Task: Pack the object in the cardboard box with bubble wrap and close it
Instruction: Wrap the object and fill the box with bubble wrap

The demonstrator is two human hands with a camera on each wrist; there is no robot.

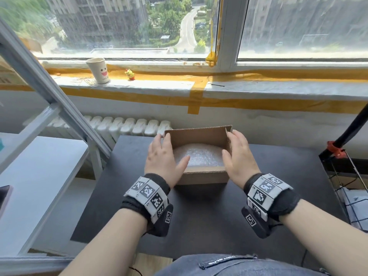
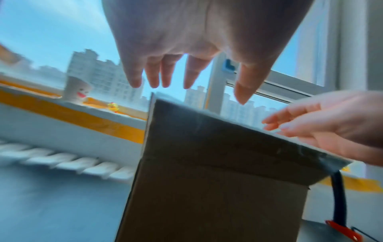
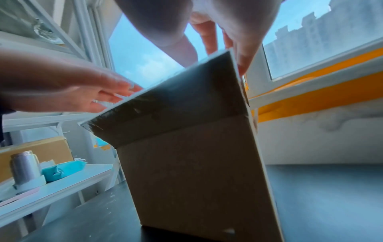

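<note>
From the head view, one cardboard box [image 1: 199, 177] stands on the black table [image 1: 199, 216], toward its far edge, top open. One bundle of bubble wrap [image 1: 199, 156] lies inside it, filling most of the floor; whatever it covers cannot be made out. Two hands flank the box. The left hand [image 1: 164, 156] lies flat over the left side flap, fingers straight and the thumb reaching over the wrap. The right hand [image 1: 238, 154] lies the same way on the right side flap, fingers extended along it. Neither hand curls round anything. The far flap stands upright. Bare table runs wide in front of the box and on both sides. On the windowsill behind stand one paper cup [image 1: 99, 71] and one small yellow toy [image 1: 129, 74], well apart from the box.

The left wrist view is blurred. It shows the box's left wall and one flap [image 2: 228, 139] angled over the top. The left hand's five digits hang spread and straight just above the flap's edge; whether they touch it is not clear. The right hand [image 2: 331, 124] rests with straight fingers at the flap's far edge.

The right wrist view mirrors this: right fingers [image 3: 246, 54] straight along the box's corner, left hand [image 3: 72, 86] flat at the raised flap's edge. One metal flask [image 3: 25, 167] stands on a white shelf [image 3: 68, 185] beside the table.
</note>
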